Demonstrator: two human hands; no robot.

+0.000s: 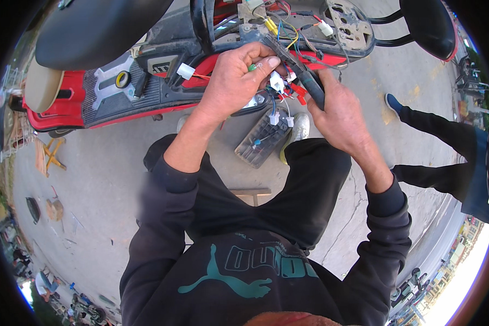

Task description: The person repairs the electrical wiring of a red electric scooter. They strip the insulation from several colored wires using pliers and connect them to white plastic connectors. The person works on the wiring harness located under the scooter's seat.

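Observation:
My left hand (235, 80) is closed, thumb against forefinger, with a small green piece (252, 68) showing between them. Whatever else lies inside that grip is hidden. Wrapped in my right hand (339, 111) are the grips of a dark tool that looks like pliers (304, 73); its narrow end reaches up past my left fingertips. Between the hands hangs a bundle of wires with white connectors (277, 82) and red connectors (300, 95). More white plugs (274, 118) dangle lower on thin wires. Yellow connectors (270, 25) lie among loose wires on the scooter frame.
A red scooter (163, 96) stretches across the top, a black-and-yellow tape roll (123, 80) on its footboard. A dark plastic panel (258, 146) lies on the ground between my feet. At right stands another person (445, 146); a small wooden stool (51, 155) is at left.

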